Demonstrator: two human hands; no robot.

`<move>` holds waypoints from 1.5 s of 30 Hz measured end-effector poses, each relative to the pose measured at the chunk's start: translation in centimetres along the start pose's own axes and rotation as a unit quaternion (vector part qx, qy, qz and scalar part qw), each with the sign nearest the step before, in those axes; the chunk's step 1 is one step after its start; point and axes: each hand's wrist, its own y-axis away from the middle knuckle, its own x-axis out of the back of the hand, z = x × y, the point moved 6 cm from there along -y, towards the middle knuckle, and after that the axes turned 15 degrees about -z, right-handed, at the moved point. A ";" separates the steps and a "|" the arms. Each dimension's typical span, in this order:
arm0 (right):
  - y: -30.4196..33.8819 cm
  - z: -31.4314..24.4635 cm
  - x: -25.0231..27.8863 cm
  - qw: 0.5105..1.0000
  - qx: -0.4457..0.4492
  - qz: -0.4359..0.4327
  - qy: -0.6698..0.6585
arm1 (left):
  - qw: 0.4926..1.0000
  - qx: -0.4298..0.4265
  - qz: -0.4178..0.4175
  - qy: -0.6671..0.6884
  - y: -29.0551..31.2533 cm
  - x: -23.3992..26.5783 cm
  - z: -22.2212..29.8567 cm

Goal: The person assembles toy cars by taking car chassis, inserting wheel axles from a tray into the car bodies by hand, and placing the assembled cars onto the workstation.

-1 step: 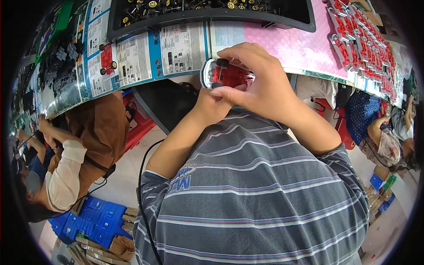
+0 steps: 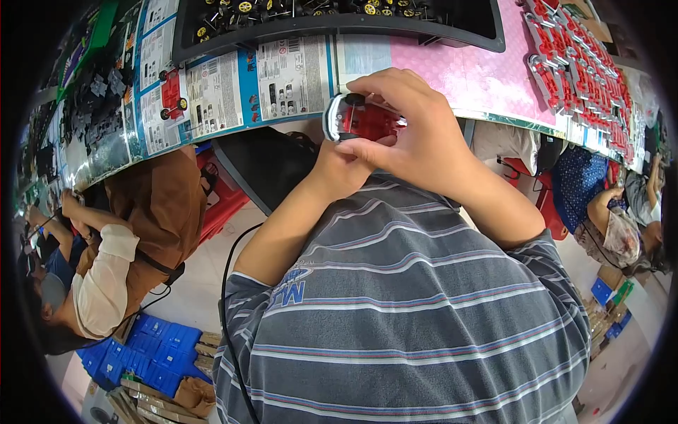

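Note:
A toy car [image 2: 367, 121] is held just off the table's near edge, its red underside facing up and its white and silver end pointing left. Black wheels show on its left part. My right hand [image 2: 417, 120] is closed round it, with the thumb on the near side and the fingers on the far side. Beneath, my left hand [image 2: 340, 172] grips the car from below; most of its fingers are hidden by the car and the right hand.
A black tray [image 2: 339, 27] of wheels on axles stands at the far side. Left lie a red car chassis [image 2: 171, 93] and dark plastic parts [image 2: 95, 106]. Rows of red and silver car pieces [image 2: 579, 78] cover the right side. People [image 2: 106, 283] sit on both sides.
The car has tipped slightly in my hands, its white end shifting a little to the right. Both hands keep their hold.

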 end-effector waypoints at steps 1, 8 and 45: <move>-0.1 0.1 -0.2 0.999 -0.007 -0.011 0.031 | 1.000 0.006 -0.009 -0.017 -0.2 -0.1 0.2; 1.4 0.8 2.3 0.997 0.033 0.030 -0.066 | 0.996 0.041 -0.038 0.075 0.0 -0.2 -0.6; 9.4 6.2 4.9 0.977 -0.062 0.157 -0.132 | 0.978 0.006 0.017 0.207 -5.4 -2.2 0.4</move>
